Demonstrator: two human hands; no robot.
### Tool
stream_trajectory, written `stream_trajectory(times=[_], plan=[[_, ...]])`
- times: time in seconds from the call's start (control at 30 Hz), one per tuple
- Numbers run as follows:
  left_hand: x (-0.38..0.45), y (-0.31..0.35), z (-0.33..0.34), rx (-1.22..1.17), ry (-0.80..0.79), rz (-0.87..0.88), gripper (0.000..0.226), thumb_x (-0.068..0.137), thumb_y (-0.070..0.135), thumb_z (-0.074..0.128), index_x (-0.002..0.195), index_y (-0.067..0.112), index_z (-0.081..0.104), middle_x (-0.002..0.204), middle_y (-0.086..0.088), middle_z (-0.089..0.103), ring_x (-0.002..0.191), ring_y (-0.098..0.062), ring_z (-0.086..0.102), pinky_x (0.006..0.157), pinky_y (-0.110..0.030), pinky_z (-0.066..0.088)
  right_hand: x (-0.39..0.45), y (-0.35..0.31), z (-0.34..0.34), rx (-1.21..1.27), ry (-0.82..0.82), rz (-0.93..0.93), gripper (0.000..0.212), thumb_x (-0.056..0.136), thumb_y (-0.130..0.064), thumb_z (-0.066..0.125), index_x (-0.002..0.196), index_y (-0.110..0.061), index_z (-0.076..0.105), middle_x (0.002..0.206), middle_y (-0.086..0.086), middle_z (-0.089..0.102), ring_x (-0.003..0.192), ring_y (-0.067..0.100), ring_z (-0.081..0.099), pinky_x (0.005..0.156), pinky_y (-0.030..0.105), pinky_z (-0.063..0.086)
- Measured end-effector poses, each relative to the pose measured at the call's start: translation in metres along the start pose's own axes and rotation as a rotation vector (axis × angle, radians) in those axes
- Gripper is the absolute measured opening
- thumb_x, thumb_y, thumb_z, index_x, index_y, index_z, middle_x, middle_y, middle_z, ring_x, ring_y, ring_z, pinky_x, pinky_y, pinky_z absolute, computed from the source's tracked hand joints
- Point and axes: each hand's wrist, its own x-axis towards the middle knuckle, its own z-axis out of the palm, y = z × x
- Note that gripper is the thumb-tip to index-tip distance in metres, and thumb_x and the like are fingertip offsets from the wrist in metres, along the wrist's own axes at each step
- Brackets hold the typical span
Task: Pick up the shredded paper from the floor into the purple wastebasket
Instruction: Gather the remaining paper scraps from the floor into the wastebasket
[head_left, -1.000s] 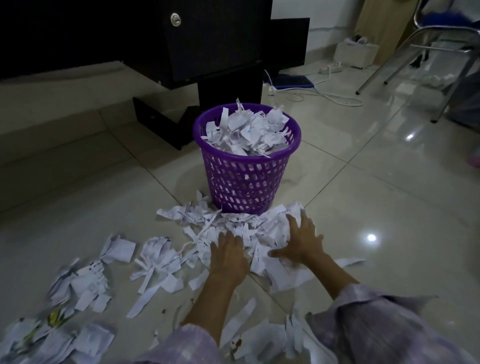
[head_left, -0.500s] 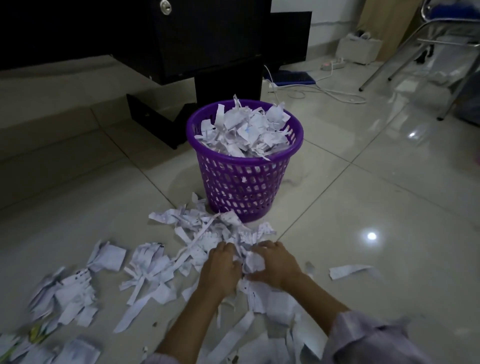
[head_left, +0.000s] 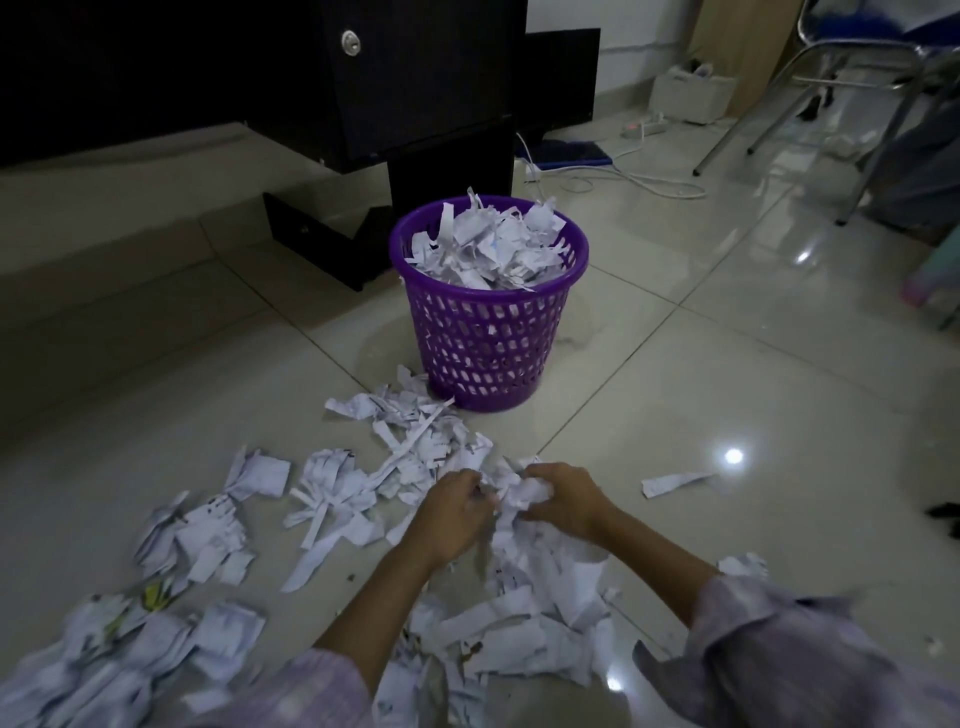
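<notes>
The purple wastebasket (head_left: 488, 332) stands upright on the tiled floor, heaped to the rim with white shredded paper (head_left: 488, 244). More shredded paper (head_left: 410, 447) lies scattered on the floor in front of it and off to the left (head_left: 202, 540). My left hand (head_left: 452, 514) and my right hand (head_left: 563, 501) are close together just above the floor. Both curl around one bunch of paper strips (head_left: 511, 493) held between them. Further strips trail down from the bunch toward me (head_left: 519, 623).
A black cabinet (head_left: 374, 78) on a dark base stands right behind the basket. White cables (head_left: 623, 179) and a power strip lie at the back. Metal chair legs (head_left: 852, 135) stand at the far right. One loose strip (head_left: 675, 482) lies to the right.
My hands went from lying spread flat on the pile to drawing together and closing on a bunch of paper. The pile near the basket has been raked toward me.
</notes>
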Motion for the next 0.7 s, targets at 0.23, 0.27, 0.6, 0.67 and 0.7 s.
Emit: stream_trajectory(times=[0.23, 0.27, 0.6, 0.67, 0.7], plan=[[-0.010, 0.022, 0.003, -0.596, -0.186, -0.291, 0.048, 0.090, 0.055, 0.051, 0.128, 0.025, 0.055, 0.125, -0.002, 0.062, 0.112, -0.020, 0.060, 0.096, -0.037, 0.049, -0.018, -0.014, -0.010, 0.804, -0.205, 0.178, 0.046, 0.073, -0.026, 0.054, 0.116, -0.009, 0.059, 0.114, 0.012, 0.063, 0.100, 0.025, 0.061, 0.087, 0.035, 0.050], [-0.010, 0.023, 0.006, -0.669, -0.219, -0.306, 0.049, 0.089, 0.055, 0.052, 0.127, 0.024, 0.057, 0.124, -0.002, 0.064, 0.113, -0.022, 0.060, 0.095, -0.039, 0.050, -0.021, -0.017, -0.010, 0.945, -0.236, 0.177, 0.038, 0.081, -0.021, 0.050, 0.114, -0.006, 0.060, 0.109, 0.014, 0.065, 0.094, 0.025, 0.063, 0.082, 0.032, 0.051], [-0.009, 0.035, 0.010, -0.969, -0.039, -0.362, 0.027, 0.082, 0.011, 0.071, 0.105, -0.004, 0.068, 0.108, -0.029, 0.067, 0.099, -0.041, 0.065, 0.091, -0.050, 0.051, -0.029, -0.028, -0.005, 0.812, -0.023, 0.060, 0.029, 0.088, 0.002, 0.059, 0.114, -0.007, 0.068, 0.115, 0.013, 0.068, 0.108, 0.026, 0.064, 0.097, 0.037, 0.052], [-0.009, 0.036, 0.010, -1.001, -0.007, -0.376, 0.027, 0.081, 0.006, 0.071, 0.105, -0.005, 0.067, 0.106, -0.030, 0.067, 0.091, -0.038, 0.065, 0.087, -0.049, 0.052, -0.029, -0.030, -0.008, 0.851, 0.057, 0.117, 0.034, 0.083, 0.011, 0.060, 0.111, -0.007, 0.070, 0.109, 0.010, 0.071, 0.101, 0.022, 0.066, 0.087, 0.028, 0.055], [-0.009, 0.037, 0.010, -1.012, 0.012, -0.379, 0.028, 0.081, 0.005, 0.072, 0.105, -0.007, 0.067, 0.106, -0.031, 0.066, 0.089, -0.037, 0.064, 0.085, -0.047, 0.053, -0.028, -0.031, -0.010, 0.881, 0.071, 0.138, 0.035, 0.083, 0.012, 0.059, 0.111, -0.007, 0.070, 0.108, 0.010, 0.071, 0.100, 0.023, 0.067, 0.086, 0.027, 0.055]])
